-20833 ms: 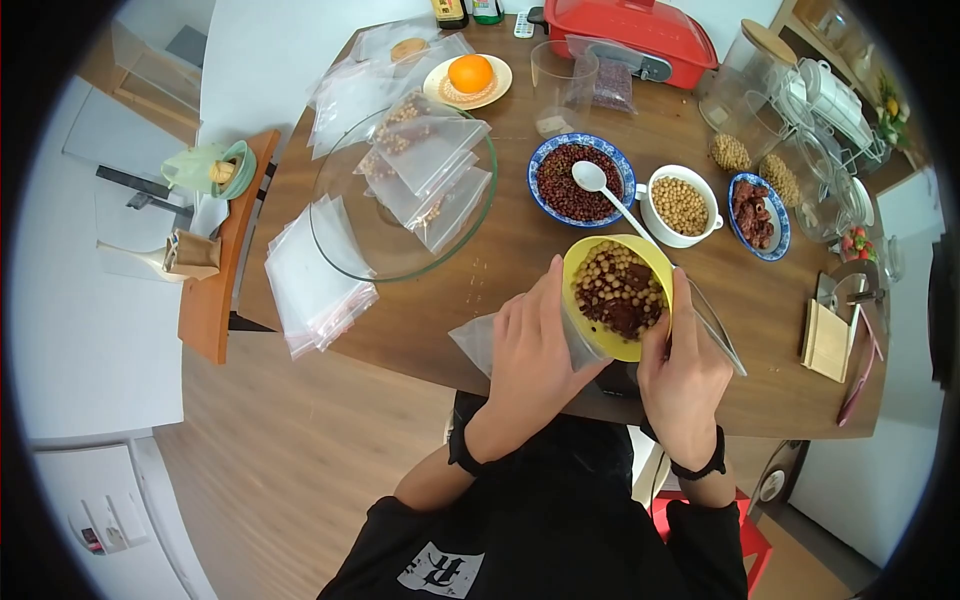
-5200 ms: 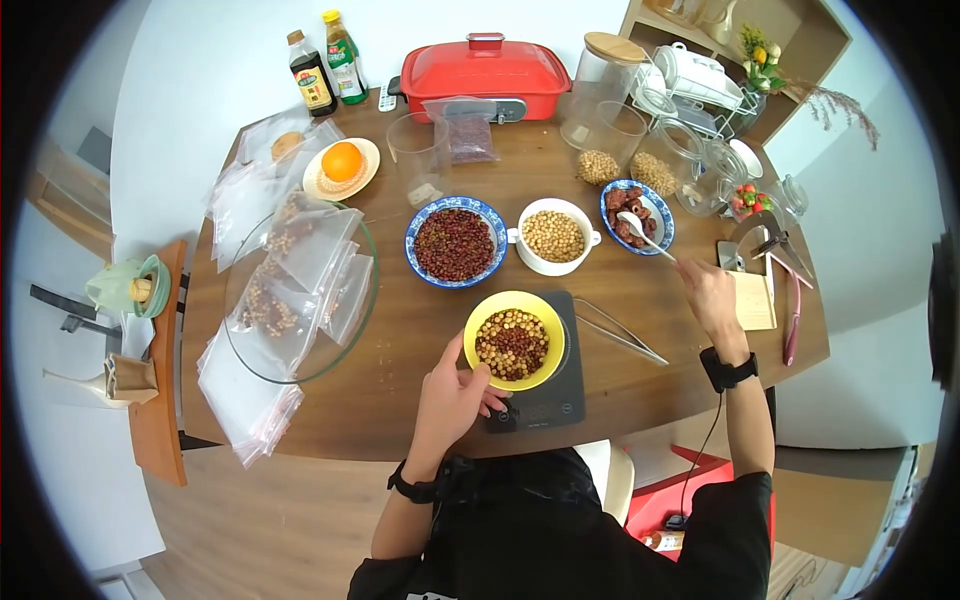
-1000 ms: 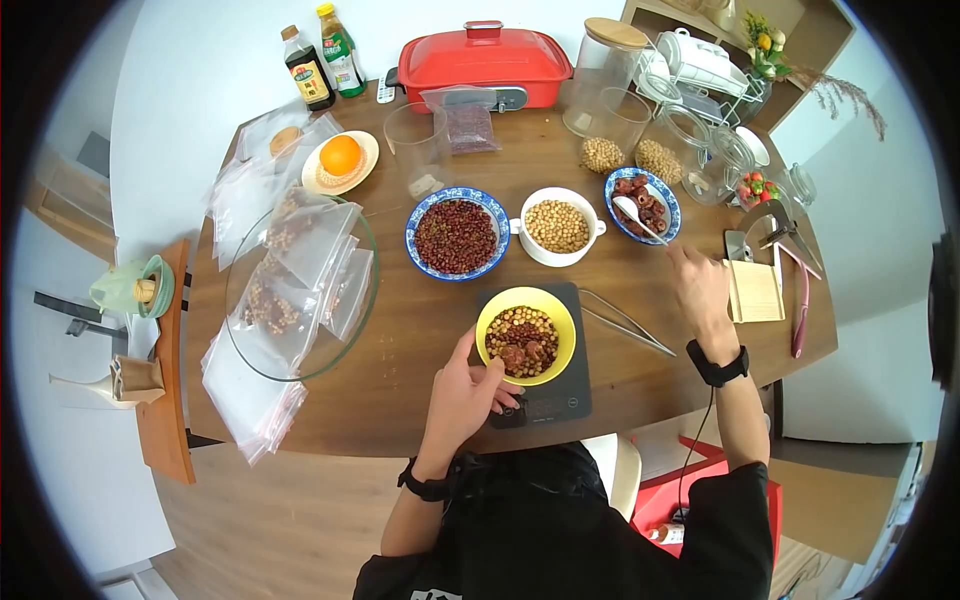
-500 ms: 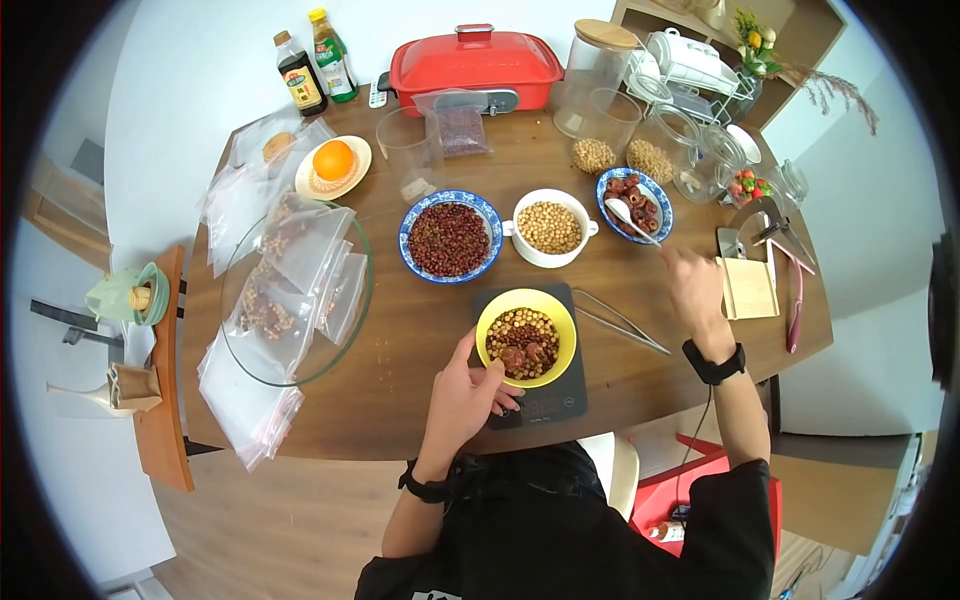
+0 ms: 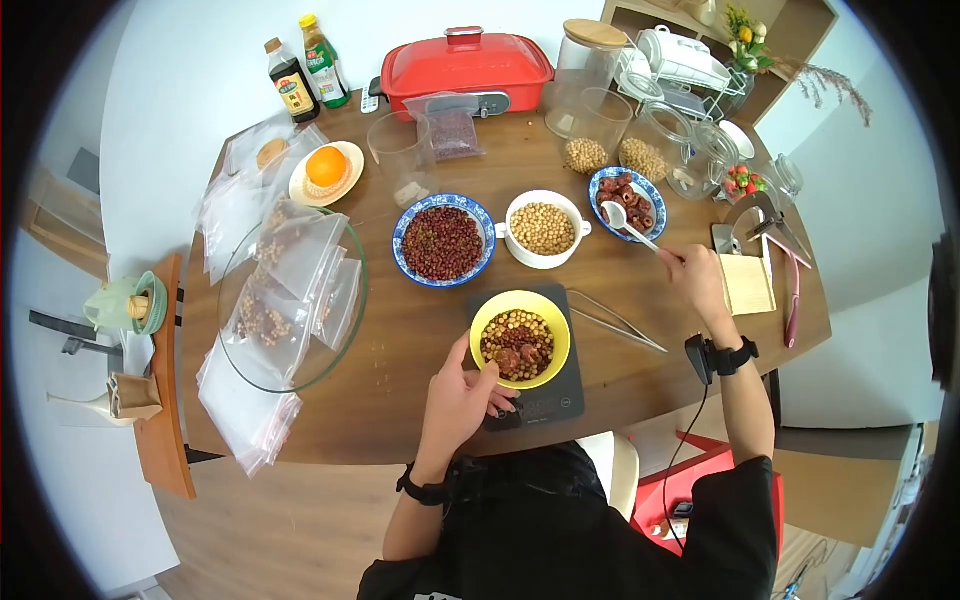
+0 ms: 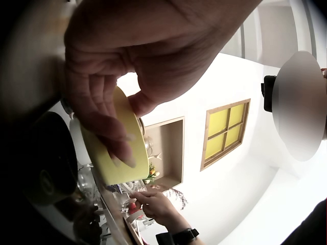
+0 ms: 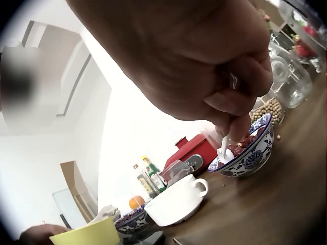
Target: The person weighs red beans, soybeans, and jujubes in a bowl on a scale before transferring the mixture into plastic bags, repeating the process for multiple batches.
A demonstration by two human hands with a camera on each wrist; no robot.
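Observation:
My left hand (image 5: 460,400) holds the rim of a yellow bowl (image 5: 520,299), thumb over the edge and fingers against its outer wall (image 6: 122,171). The bowl stands on a black kitchen scale (image 5: 566,402) and contains pale beans, small red beans and a few dark red date pieces (image 5: 520,357). At the right, my right hand (image 5: 697,282) grips a white spoon (image 5: 638,236) by its handle. The spoon's head lies in a blue-and-white bowl (image 5: 660,214) of date pieces (image 5: 613,187); the right wrist view shows it low inside the rim.
Between the hands stand a red-bean bowl (image 5: 402,262) and a white two-handled bowl (image 5: 540,262) of pale beans. Tongs (image 5: 630,328) lie beside the scale. Filled zip bags (image 5: 310,250) sit in a glass bowl (image 5: 365,300) at left; jars (image 5: 660,155) crowd the back right.
Earlier both hands held the yellow bowl tilted above a plastic bag; now it stands on the scale. The spoon moved from red beans to dates, and date pieces have appeared in the yellow bowl.

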